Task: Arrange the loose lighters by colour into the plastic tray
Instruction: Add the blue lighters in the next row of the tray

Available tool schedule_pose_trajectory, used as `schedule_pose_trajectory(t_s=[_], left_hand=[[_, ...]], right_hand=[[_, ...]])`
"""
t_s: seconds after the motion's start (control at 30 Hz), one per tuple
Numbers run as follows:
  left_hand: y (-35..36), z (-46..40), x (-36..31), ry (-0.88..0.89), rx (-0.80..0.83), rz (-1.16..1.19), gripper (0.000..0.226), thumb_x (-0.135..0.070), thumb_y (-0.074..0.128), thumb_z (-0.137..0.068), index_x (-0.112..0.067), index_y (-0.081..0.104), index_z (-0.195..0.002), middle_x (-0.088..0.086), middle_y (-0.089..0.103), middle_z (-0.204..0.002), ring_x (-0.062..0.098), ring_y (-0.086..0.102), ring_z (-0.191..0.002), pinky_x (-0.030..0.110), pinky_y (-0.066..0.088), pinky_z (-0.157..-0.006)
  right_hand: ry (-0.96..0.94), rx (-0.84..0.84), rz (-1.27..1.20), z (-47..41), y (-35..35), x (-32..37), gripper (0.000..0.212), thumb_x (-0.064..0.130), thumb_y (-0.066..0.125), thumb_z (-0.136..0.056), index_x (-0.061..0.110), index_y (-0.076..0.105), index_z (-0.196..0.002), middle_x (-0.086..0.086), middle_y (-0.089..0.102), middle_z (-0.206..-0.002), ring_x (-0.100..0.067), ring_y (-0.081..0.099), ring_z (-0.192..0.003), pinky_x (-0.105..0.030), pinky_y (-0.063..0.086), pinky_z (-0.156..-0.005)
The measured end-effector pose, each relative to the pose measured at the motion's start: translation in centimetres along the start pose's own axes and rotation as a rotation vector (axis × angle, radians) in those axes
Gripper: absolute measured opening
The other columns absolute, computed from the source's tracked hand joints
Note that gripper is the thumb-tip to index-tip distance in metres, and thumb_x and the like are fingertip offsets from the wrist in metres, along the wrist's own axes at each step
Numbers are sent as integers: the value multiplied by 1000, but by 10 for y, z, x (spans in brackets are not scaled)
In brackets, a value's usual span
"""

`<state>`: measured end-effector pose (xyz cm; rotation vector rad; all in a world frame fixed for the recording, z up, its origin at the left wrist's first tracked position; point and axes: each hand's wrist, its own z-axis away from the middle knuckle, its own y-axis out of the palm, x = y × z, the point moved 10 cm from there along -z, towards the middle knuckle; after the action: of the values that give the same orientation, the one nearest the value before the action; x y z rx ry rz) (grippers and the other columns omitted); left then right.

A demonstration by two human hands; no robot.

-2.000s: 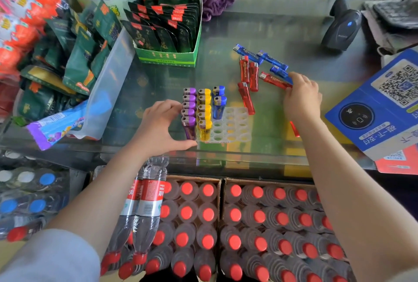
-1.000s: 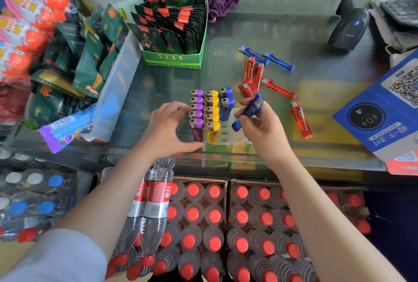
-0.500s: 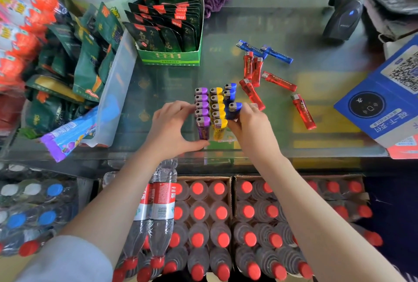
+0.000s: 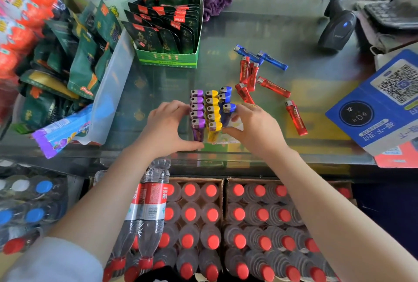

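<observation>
Midway through sorting on a glass shop counter (image 4: 294, 33): plastic tray (image 4: 236, 126) near the front edge, mostly hidden, holding five purple lighters (image 4: 197, 110), five yellow lighters (image 4: 212, 110) and three blue lighters (image 4: 226, 100). Left hand (image 4: 167, 128) curled around the tray's purple side; right hand (image 4: 255, 128) pinching the nearest blue lighter (image 4: 228, 112). Remaining loose: five red lighters (image 4: 296, 117), two blue ones (image 4: 271, 60). Legible writing: QR code on a blue payment sign (image 4: 373, 110); printed characters too small to read.

Bright daylight, glare on glass counter (image 4: 294, 33); wide-angle bending at edges; left snack packets (image 4: 20, 21) blurred.
</observation>
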<state>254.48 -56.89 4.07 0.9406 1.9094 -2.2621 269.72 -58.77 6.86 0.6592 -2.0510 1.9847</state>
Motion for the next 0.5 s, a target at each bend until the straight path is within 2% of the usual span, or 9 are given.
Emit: schedule_pose_trajectory(t_s=[0.07,0.13,0.17,0.23,0.33,0.43,0.5], left_hand=[[-4,-3,-6,13,19,-14,71,-58,73,-54,-24,48,-111,-11,42,-106,16,38,-106,37,31,-88],[-5,-6,-8,10,29,1,70,-55,76,-54,-24,47,-109,-12,40,-104,15,39,-104,37,33,-88],[-6,-7,-8,11,31,16,70,-54,77,-53,-23,47,-109,-12,42,-104,16,40,-105,39,35,-89],[-6,-10,-8,21,38,39,71,-54,77,-52,-24,48,-109,-10,45,-106,15,41,-105,42,37,-90],[-7,-14,-8,39,26,83,68,-62,69,-48,-29,47,-104,-19,39,-94,8,37,-97,40,39,-86],[-5,-19,-8,63,5,89,67,-65,64,-47,-30,48,-102,-21,36,-91,7,36,-95,40,40,-84],[-3,-21,-8,67,2,83,68,-65,65,-48,-29,49,-104,-18,39,-96,8,38,-97,41,40,-85]], right_hand=[[-37,54,-150,-4,-9,-12,21,13,66,-78,10,64,-99,-4,66,-95,-16,52,-74,-27,46,-70],[-14,-51,-228,-12,-30,-33,24,5,52,-76,8,67,-94,-6,69,-89,-13,52,-70,-13,41,-67],[42,-137,-241,-19,-41,-50,27,5,47,-74,7,68,-91,-7,69,-88,-14,53,-71,-13,39,-65],[202,-277,-222,-36,-58,-86,25,3,47,-79,6,68,-92,-11,69,-93,-20,56,-77,-17,36,-68],[332,-360,-148,-63,-67,-119,27,6,44,-88,6,62,-108,-15,61,-112,-29,56,-98,-22,35,-77],[365,-327,-34,-87,-63,-131,33,5,39,-91,8,56,-119,-14,53,-126,-32,47,-114,-34,41,-86],[365,-272,60,-99,-55,-133,34,2,36,-92,8,55,-120,-15,53,-126,-35,44,-114,-40,43,-85]])
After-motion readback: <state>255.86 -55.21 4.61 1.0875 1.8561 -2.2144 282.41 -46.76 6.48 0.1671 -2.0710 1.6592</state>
